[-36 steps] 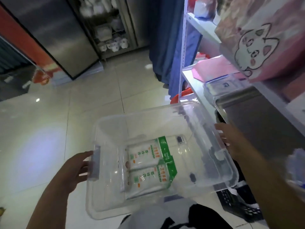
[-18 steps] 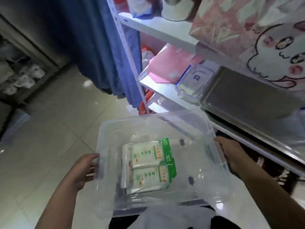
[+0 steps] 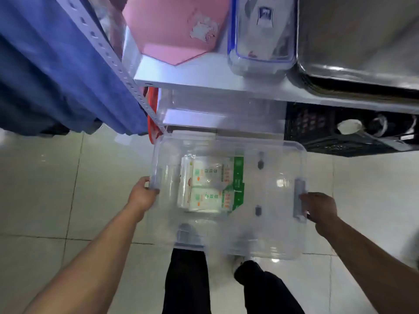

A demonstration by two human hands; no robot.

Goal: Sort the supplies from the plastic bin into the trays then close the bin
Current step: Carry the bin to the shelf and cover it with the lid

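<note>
I carry a clear plastic bin [image 3: 276, 234] with its lid on, level above the tiled floor in front of a shelf rack. My left hand [image 3: 141, 196] grips the bin's left end by the grey latch. My right hand [image 3: 319, 209] grips the right end beside the other grey latch. Inside the bin lie two white packets with green edges [image 3: 210, 184], side by side. A steel tray [image 3: 362, 53] sits on the shelf at the upper right.
On the white shelf [image 3: 192, 75] stand a pink folder [image 3: 172, 26] and a clear box with a blue-rimmed lid [image 3: 260, 35]. A black crate [image 3: 340, 132] sits below at the right. Blue fabric [image 3: 56, 71] hangs at the left. My legs in black trousers [image 3: 188, 282] are under the bin.
My view has swung round and down towards the shelf. The bin, still held at both ends, now faces the rack squarely and sits close to its lower shelf.
</note>
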